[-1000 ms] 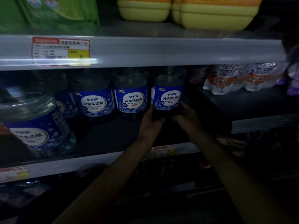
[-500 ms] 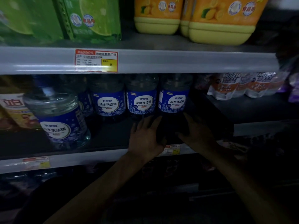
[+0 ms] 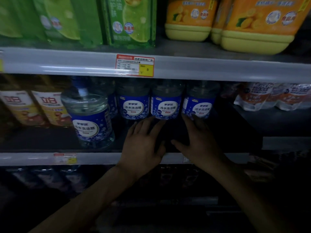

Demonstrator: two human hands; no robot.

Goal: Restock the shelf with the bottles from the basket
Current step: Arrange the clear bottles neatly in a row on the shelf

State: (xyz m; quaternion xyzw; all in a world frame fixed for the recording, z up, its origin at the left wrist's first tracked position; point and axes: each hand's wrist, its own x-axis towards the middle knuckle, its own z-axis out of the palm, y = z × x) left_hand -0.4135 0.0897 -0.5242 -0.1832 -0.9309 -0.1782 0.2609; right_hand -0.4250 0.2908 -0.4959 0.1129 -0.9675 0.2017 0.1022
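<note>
Both hands are over the middle shelf point(image 3: 42, 158) near its front edge, palms down, holding nothing. Fingers of the left hand point(image 3: 144, 145) are straight and spread, with the tips just below the middle bottle point(image 3: 166, 107) of the back row. Contact is unclear, too dark. Fingers of the right hand point(image 3: 202, 142) are spread too, thumb pointing toward the other hand. Its tips overlap the base of the right bottle point(image 3: 200, 107); cannot tell if they touch. The hands are near each other but apart, with a dark gap between the thumbs.

Three blue-label bottles show plainly, upright and side by side toward the back of the shelf. The left bottle point(image 3: 133, 106) is up-left of the left fingertips. A front bottle point(image 3: 90, 120) stands upright near the front edge, left of the left hand and apart from it.

Cartons point(image 3: 21, 106) sit at the shelf's left end and white packs point(image 3: 252, 96) at its right end. The upper shelf point(image 3: 67, 62) carries a price tag point(image 3: 135, 65), green packs point(image 3: 131, 22) and orange jugs point(image 3: 188, 19).
</note>
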